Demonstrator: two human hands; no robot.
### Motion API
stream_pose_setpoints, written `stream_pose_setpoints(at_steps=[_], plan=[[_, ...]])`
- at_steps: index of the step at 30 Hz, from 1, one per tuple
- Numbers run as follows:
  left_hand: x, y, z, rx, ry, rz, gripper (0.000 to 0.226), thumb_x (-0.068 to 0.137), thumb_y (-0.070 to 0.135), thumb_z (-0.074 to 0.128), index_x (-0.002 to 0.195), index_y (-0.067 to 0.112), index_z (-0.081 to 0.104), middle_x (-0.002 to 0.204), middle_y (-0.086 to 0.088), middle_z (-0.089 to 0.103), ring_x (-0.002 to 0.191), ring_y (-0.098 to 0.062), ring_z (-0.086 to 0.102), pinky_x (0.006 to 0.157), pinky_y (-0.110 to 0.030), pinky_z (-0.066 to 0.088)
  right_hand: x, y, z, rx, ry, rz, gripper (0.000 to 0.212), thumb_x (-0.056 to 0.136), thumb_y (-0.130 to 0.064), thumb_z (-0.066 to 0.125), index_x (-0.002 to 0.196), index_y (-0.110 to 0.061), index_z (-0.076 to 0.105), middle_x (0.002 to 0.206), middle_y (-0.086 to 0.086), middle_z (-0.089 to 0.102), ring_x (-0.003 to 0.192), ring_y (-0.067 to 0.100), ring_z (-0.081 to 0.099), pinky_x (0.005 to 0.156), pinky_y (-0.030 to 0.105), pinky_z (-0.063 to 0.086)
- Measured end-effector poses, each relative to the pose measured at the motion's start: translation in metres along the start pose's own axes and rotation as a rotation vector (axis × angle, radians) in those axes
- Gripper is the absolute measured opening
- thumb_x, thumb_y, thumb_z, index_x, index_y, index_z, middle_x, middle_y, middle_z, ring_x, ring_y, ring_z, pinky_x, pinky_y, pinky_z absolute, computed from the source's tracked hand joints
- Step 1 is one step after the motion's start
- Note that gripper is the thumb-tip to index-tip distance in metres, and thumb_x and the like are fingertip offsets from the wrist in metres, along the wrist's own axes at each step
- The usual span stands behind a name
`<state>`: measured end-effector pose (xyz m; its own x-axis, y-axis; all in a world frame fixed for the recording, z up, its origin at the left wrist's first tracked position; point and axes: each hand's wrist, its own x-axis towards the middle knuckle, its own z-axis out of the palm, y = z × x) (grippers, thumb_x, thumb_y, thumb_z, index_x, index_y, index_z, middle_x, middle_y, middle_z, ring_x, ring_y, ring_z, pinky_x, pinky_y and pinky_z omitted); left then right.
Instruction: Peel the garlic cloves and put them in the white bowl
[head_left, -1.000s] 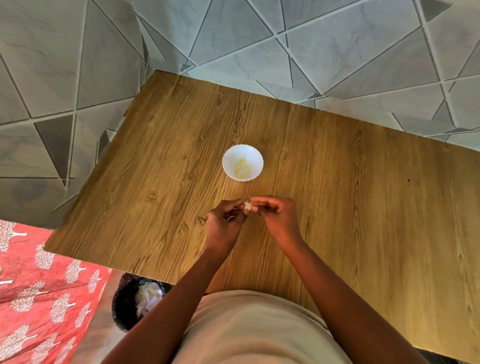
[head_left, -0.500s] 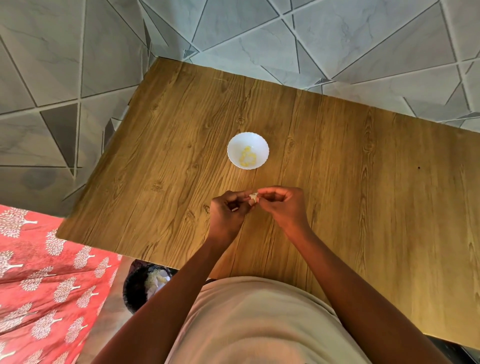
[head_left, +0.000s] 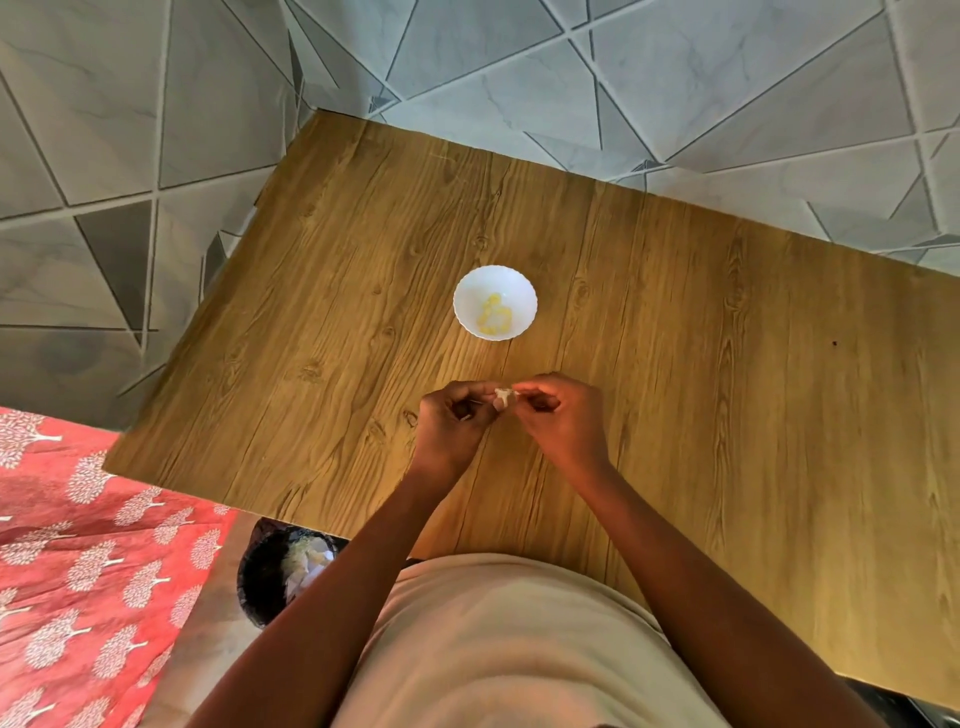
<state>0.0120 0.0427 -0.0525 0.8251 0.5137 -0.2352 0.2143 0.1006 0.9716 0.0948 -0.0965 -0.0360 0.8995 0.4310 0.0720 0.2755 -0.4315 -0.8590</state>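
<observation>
A small pale garlic clove (head_left: 503, 397) is pinched between the fingertips of both hands, just above the wooden table (head_left: 727, 364). My left hand (head_left: 453, 426) holds it from the left with curled fingers. My right hand (head_left: 563, 418) pinches it from the right. The white bowl (head_left: 470, 299) stands a short way beyond the hands, with a few yellowish peeled cloves (head_left: 493, 314) in it.
A black bin (head_left: 262, 577) with pale garlic skins in it stands on the floor by the table's near left edge. A red patterned cloth (head_left: 78, 561) lies at the lower left. Grey tiled floor surrounds the table.
Both hands stay together on the clove, with only small finger movement. The view has shifted slightly.
</observation>
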Motion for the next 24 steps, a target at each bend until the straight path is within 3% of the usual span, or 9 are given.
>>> stream_pose_setpoints(at_steps=[5, 9, 11, 15, 18, 24], plan=[[0.011, -0.014, -0.007, 0.399, 0.168, 0.218, 0.021, 0.089, 0.003, 0.077, 0.11, 0.01, 0.079, 0.102, -0.001, 0.074, 0.083, -0.001, 0.068, 0.076, -0.018, 0.057, 0.0, 0.015, -0.008, 0.084, -0.05, 0.193, 0.015, 0.091, 0.001, 0.072, 0.101, -0.009, 0.078, 0.085, 0.004, 0.076, 0.075, 0.015, 0.075, 0.074, 0.037, 0.064], [0.015, -0.02, -0.01, 0.586, 0.163, 0.419, 0.027, 0.086, -0.007, 0.073, 0.107, 0.007, 0.08, 0.104, -0.008, 0.077, 0.091, -0.02, 0.072, 0.084, -0.031, 0.059, -0.006, 0.018, -0.004, -0.009, -0.164, 0.18, 0.017, 0.089, 0.005, 0.071, 0.094, -0.009, 0.079, 0.082, -0.001, 0.075, 0.073, 0.008, 0.073, 0.071, 0.026, 0.062], [0.013, -0.02, -0.011, 0.608, 0.152, 0.446, 0.03, 0.086, -0.009, 0.071, 0.108, 0.008, 0.08, 0.106, -0.007, 0.078, 0.097, -0.023, 0.072, 0.089, -0.035, 0.058, -0.009, 0.016, -0.002, -0.083, -0.217, 0.145, 0.018, 0.087, 0.006, 0.073, 0.09, -0.011, 0.079, 0.081, -0.009, 0.073, 0.073, 0.003, 0.071, 0.071, 0.02, 0.058], [0.009, -0.026, -0.017, 0.555, 0.184, 0.446, 0.028, 0.09, -0.005, 0.07, 0.111, 0.009, 0.08, 0.109, -0.004, 0.079, 0.098, -0.017, 0.074, 0.088, -0.033, 0.059, -0.009, 0.013, -0.002, -0.177, -0.237, 0.131, 0.011, 0.085, -0.002, 0.078, 0.089, -0.013, 0.078, 0.074, -0.016, 0.066, 0.069, -0.001, 0.065, 0.069, 0.021, 0.055], [0.002, -0.029, -0.023, 0.552, 0.228, 0.47, 0.025, 0.089, -0.006, 0.073, 0.11, 0.006, 0.079, 0.103, -0.007, 0.079, 0.088, -0.018, 0.074, 0.082, -0.027, 0.058, -0.007, 0.011, -0.002, -0.219, -0.239, 0.124, 0.011, 0.084, -0.002, 0.079, 0.086, -0.013, 0.078, 0.071, -0.023, 0.061, 0.068, -0.008, 0.062, 0.066, 0.005, 0.043], [-0.004, -0.033, -0.026, 0.499, 0.213, 0.479, 0.025, 0.087, -0.006, 0.075, 0.109, 0.006, 0.078, 0.106, -0.005, 0.078, 0.095, -0.015, 0.074, 0.085, -0.038, 0.061, -0.007, 0.007, -0.002, -0.226, -0.297, 0.147, 0.016, 0.094, -0.002, 0.068, 0.09, -0.017, 0.068, 0.077, -0.023, 0.06, 0.077, -0.018, 0.059, 0.066, 0.001, 0.04]])
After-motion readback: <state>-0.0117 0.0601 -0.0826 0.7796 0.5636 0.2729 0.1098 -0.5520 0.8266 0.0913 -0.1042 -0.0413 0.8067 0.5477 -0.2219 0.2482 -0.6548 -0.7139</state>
